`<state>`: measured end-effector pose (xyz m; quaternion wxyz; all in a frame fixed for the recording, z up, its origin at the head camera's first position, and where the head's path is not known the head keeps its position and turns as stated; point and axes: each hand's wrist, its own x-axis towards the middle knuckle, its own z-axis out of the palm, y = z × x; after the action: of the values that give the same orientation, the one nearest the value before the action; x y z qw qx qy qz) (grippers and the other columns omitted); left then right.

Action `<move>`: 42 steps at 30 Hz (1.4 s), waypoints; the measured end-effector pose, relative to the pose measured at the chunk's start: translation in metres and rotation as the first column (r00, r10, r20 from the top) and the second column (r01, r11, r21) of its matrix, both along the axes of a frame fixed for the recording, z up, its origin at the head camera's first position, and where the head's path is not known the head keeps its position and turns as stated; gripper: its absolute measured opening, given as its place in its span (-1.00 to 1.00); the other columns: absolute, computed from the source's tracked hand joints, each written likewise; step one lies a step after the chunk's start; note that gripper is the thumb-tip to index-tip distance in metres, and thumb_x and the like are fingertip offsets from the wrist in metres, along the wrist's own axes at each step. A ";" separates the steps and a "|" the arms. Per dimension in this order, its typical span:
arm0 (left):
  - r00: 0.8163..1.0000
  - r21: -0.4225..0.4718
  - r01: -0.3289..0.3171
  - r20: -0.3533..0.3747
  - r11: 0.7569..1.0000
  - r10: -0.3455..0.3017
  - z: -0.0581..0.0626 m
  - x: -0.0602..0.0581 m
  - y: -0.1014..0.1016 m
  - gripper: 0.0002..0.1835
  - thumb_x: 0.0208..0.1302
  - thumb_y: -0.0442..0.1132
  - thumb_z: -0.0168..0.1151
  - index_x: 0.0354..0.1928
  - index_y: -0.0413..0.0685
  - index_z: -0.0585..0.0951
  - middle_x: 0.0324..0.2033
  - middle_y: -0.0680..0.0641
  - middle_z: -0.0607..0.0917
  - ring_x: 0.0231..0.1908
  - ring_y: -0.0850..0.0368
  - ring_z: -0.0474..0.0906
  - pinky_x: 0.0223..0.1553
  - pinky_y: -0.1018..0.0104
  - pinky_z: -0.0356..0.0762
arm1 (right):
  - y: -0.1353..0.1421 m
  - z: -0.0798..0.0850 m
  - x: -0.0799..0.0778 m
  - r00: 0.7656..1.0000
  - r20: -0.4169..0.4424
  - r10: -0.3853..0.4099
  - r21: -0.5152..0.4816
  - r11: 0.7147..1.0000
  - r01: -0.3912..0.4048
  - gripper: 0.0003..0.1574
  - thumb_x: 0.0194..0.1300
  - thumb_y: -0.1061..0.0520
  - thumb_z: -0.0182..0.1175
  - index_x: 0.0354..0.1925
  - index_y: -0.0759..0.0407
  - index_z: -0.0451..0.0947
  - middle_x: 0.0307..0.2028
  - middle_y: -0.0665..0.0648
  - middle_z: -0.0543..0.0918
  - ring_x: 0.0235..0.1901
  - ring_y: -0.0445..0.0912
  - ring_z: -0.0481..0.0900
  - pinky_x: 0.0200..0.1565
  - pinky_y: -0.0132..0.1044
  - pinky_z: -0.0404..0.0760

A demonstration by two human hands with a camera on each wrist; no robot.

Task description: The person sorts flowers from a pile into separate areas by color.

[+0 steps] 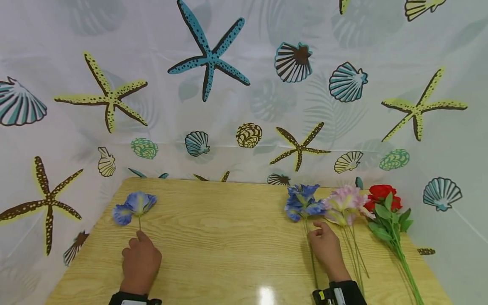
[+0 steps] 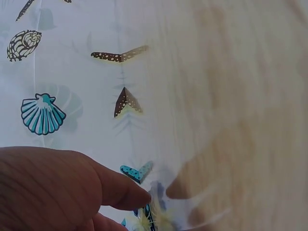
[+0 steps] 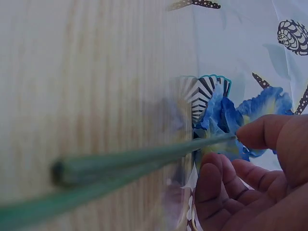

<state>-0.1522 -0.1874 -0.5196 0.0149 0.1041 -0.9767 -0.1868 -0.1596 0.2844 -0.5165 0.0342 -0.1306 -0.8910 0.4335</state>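
Observation:
At the left of the table lies a blue artificial flower (image 1: pixel 139 202) with a thin stem running down to my left hand (image 1: pixel 141 260). That hand has curled fingers and pinches the stem; the rest of the stem is hidden. In the left wrist view, the thumb (image 2: pixel 122 190) is close to the blurred bloom. My right hand (image 1: pixel 326 248) is beside the stem of the blue flowers (image 1: pixel 303 201) at the right. In the right wrist view, the thumb tip (image 3: pixel 248 134) meets a green stem (image 3: pixel 130 161), while a gap separates it from the loosely bent fingers.
Pink artificial flowers (image 1: pixel 346 203) lie right of my right hand, their stems passing near the wrist. Farther right are red roses (image 1: pixel 383 197) with green leaves. The wooden table (image 1: pixel 221 241) ends at a white cloth (image 1: pixel 228 106) printed with shells and starfish.

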 end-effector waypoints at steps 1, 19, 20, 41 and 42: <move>1.000 -0.012 0.007 0.005 1.000 -0.007 0.000 0.000 0.000 -0.38 0.20 -0.43 -0.04 0.18 -0.78 0.04 -0.16 -0.72 0.27 -0.28 -0.65 0.29 -0.35 -0.32 0.39 | 0.000 0.000 0.000 1.000 0.007 0.005 0.003 1.000 -0.005 -0.45 0.32 0.15 0.00 0.26 0.22 0.26 -0.14 0.24 0.49 -0.53 -0.03 0.38 -0.54 -0.21 0.34; 0.998 0.002 0.045 0.035 0.999 -0.045 0.003 0.000 -0.002 -0.64 0.27 -0.49 -0.05 -0.03 -0.75 0.25 -0.27 -0.57 0.36 -0.51 -0.34 0.44 -0.53 -0.11 0.49 | 0.003 0.006 0.002 0.999 0.034 -0.001 0.020 1.000 0.000 -0.44 0.36 0.05 0.07 0.25 0.22 0.28 -0.11 0.22 0.51 -0.42 -0.03 0.46 -0.49 -0.21 0.41; 0.997 0.020 0.050 0.053 0.999 -0.052 0.004 0.000 -0.003 -0.63 0.24 -0.49 -0.02 -0.02 -0.73 0.26 -0.26 -0.55 0.36 -0.49 -0.33 0.45 -0.51 -0.11 0.49 | 0.003 0.006 0.003 0.999 0.037 -0.003 0.015 1.000 0.002 -0.44 0.36 0.05 0.06 0.25 0.21 0.28 -0.11 0.22 0.50 -0.43 -0.03 0.46 -0.49 -0.21 0.41; 0.974 0.626 0.201 -0.047 0.753 -0.221 -0.002 0.012 0.076 -0.47 0.17 -0.55 -0.17 0.24 -0.29 0.29 -0.18 -0.21 0.52 -0.42 0.06 0.47 -0.45 0.20 0.46 | -0.012 0.020 0.017 0.999 -0.046 -0.017 -0.052 0.999 0.015 -0.50 0.36 0.00 0.09 0.19 0.15 0.37 -0.09 0.20 0.51 -0.23 0.02 0.52 -0.42 -0.21 0.46; 0.974 0.667 0.191 -0.039 0.721 -0.221 -0.002 0.014 0.081 -0.47 0.17 -0.54 -0.15 0.24 -0.27 0.28 -0.17 -0.21 0.50 -0.46 0.08 0.46 -0.48 0.21 0.47 | -0.014 0.022 0.018 0.998 -0.055 -0.013 -0.055 0.998 0.010 -0.51 0.36 0.00 0.09 0.19 0.15 0.37 -0.10 0.19 0.51 -0.23 0.01 0.53 -0.43 -0.21 0.46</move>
<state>-0.1384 -0.1067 -0.5219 -0.0650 -0.0026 -0.8510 -0.5212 -0.1418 0.2703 -0.4945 0.0577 -0.1247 -0.8767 0.4609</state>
